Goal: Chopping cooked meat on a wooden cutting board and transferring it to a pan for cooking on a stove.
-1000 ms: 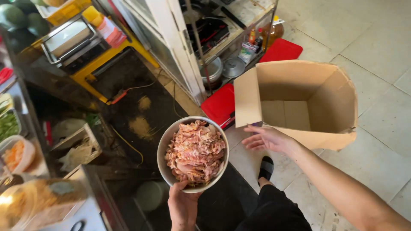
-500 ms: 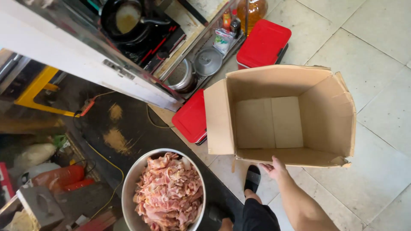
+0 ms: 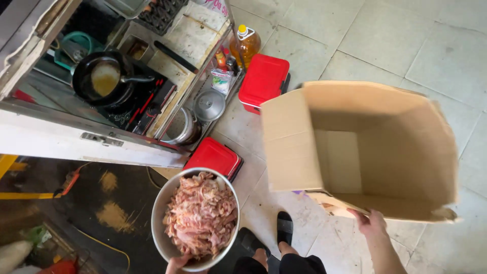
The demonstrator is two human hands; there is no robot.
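I am gripping the near flap of the open cardboard box (image 3: 365,152) on the floor with my right hand (image 3: 369,222). My left hand (image 3: 178,264) is clasping a metal bowl (image 3: 161,213) of raw meat (image 3: 200,215), held above a red container (image 3: 213,156).

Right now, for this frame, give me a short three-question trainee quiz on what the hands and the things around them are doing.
1. True or false: the cardboard box has things packed inside it.
2. What fills the metal bowl that the left hand holds by its near rim?
A. cooked rice
B. raw pinkish meat
C. green leaves
3. Which part of the box does the right hand grip?

Key:
1. False; its inside shows bare cardboard.
2. B.
3. The near lower flap, at the open side.
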